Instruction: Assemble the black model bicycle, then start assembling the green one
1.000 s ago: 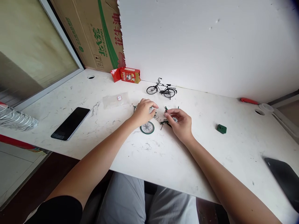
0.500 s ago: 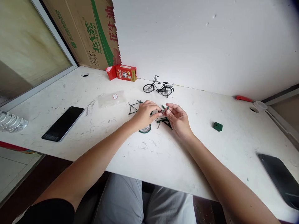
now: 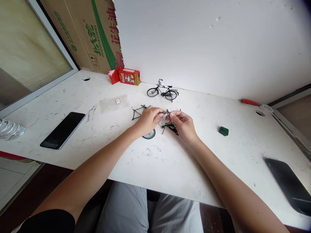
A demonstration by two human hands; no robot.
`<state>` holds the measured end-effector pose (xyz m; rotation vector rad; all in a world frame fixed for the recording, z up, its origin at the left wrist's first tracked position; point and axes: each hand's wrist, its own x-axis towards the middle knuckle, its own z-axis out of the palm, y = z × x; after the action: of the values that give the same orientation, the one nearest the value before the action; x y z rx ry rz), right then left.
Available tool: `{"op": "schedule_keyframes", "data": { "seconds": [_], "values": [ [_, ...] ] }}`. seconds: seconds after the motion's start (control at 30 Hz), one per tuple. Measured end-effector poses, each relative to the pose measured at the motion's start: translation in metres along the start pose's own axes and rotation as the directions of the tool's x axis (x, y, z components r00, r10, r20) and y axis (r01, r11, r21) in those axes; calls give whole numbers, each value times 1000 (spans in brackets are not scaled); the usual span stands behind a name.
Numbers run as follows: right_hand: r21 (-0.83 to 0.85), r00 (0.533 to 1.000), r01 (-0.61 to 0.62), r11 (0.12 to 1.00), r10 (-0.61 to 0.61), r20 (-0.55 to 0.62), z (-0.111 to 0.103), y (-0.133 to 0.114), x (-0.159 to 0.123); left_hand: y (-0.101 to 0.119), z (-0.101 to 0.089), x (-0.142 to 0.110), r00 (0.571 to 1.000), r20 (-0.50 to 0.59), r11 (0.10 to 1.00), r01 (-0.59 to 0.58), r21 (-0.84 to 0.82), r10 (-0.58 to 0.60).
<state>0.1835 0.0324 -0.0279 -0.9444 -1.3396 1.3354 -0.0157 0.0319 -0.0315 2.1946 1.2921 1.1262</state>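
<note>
My left hand (image 3: pixel 151 118) and my right hand (image 3: pixel 182 124) meet over the table, pinching small metallic model-bicycle parts (image 3: pixel 166 114) between their fingertips. The exact shape of these parts is too small to make out. Below my right hand lie dark green bicycle pieces (image 3: pixel 170 127), partly covered by it. A green-rimmed spoked wheel (image 3: pixel 149 134) lies under my left hand, half hidden. To the left of that hand rests a thin dark green bicycle frame (image 3: pixel 136 113). Behind both hands stands an assembled black model bicycle (image 3: pixel 163 91).
A green block (image 3: pixel 224 131) lies to the right. On the left are a phone (image 3: pixel 62 130), a clear plastic bag (image 3: pixel 113 104) and a plastic bottle (image 3: pixel 11 129). A red box (image 3: pixel 129 77) stands by the wall; a black device (image 3: pixel 289 184) lies at far right.
My right hand's fingers have closed in, from more spread to a tighter pinch. The view has shifted slightly; the things on the table stay in place.
</note>
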Motion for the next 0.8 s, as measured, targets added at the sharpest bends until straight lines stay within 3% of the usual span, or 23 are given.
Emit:
{"op": "schedule_keyframes", "data": {
  "seconds": [0.17,0.3,0.6,0.8],
  "values": [
    [61,996,-89,994,89,-2,-2,-2,0,-1,-2,-2,999,25,995,39,-89,-37],
    [13,995,-95,995,96,-17,-3,-1,0,-3,-2,-1,999,39,995,13,-101,-9],
    [-51,999,-35,998,34,-33,2,-7,-2,2,-3,-1,986,-74,987,-147,62,151],
    [-104,1000,-22,994,20,-18,2,-8,-4,-1,0,-4,986,-77,973,-130,189,147]
  ]
}}
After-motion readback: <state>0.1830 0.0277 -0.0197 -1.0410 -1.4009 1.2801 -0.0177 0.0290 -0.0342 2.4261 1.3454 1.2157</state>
